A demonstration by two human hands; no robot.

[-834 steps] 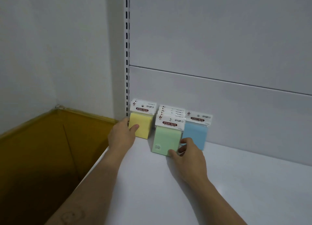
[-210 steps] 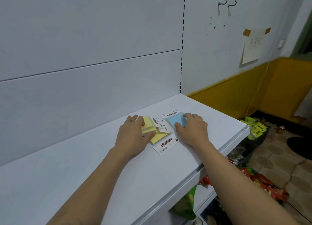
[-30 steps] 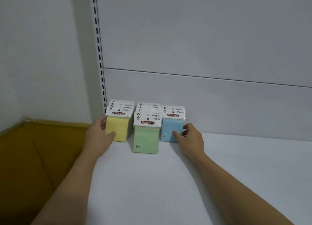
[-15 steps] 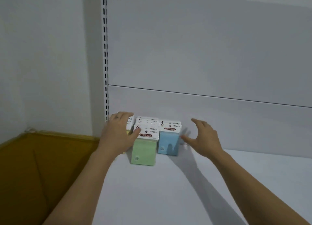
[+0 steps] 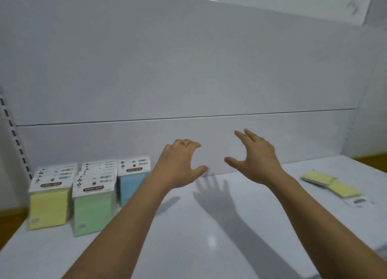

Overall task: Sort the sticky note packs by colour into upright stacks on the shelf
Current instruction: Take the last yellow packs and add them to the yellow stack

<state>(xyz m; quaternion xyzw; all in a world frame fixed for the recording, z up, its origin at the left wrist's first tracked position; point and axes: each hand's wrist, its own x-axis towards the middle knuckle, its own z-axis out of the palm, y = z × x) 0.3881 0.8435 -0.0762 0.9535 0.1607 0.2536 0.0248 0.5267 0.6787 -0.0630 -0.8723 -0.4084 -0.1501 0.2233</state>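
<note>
Three upright stacks stand at the far left of the shelf (image 5: 209, 247), side by side against the back panel (image 5: 188, 69): yellow stack (image 5: 49, 209) on the left, green stack (image 5: 93, 213) in the middle and nearest, blue stack (image 5: 130, 186) on the right. Each shows several white header cards one behind another, so most of the sorting looks done. At the far right, well apart from the stacks, loose yellow packs (image 5: 330, 183) lie flat, overlapping; how many there are is hard to tell, and a white card end shows just near them. These are what is left, and they belong with the yellow stack. Both hands hang in the air over the middle of the shelf, between the stacks and the loose packs, holding nothing. The left hand (image 5: 178, 167) has its fingers curled and thumb out; the right hand (image 5: 256, 161) is spread, fingers toward the back panel. The view is slightly blurred.
</note>
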